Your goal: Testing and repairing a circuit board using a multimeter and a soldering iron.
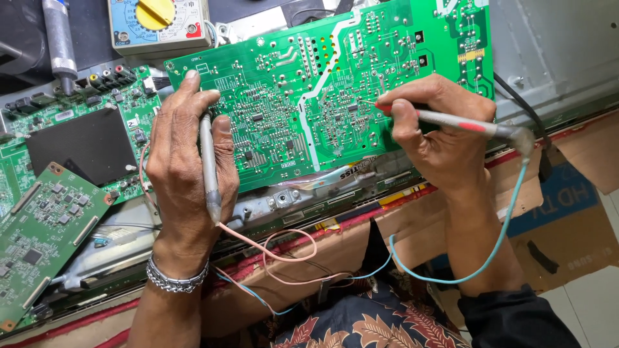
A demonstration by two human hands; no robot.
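Observation:
A large green circuit board (322, 84) lies solder side up on a grey metal chassis. My left hand (190, 161) grips a grey test probe (208, 171) whose tip rests near the board's left edge; a pink lead (284, 254) runs from it. My right hand (432, 132) pinches a second probe with a red band (464, 124), its fine tip touching solder points near the board's middle. A light blue lead (490, 251) hangs from that probe. A silver chain bracelet (175, 280) circles my left wrist.
An analogue multimeter (158, 22) with a yellow dial sits at the top left. Another green board with a black square patch (77, 145) and a smaller narrow board (42, 238) lie at left. Brown cardboard (567, 225) lies at right under the chassis (554, 58).

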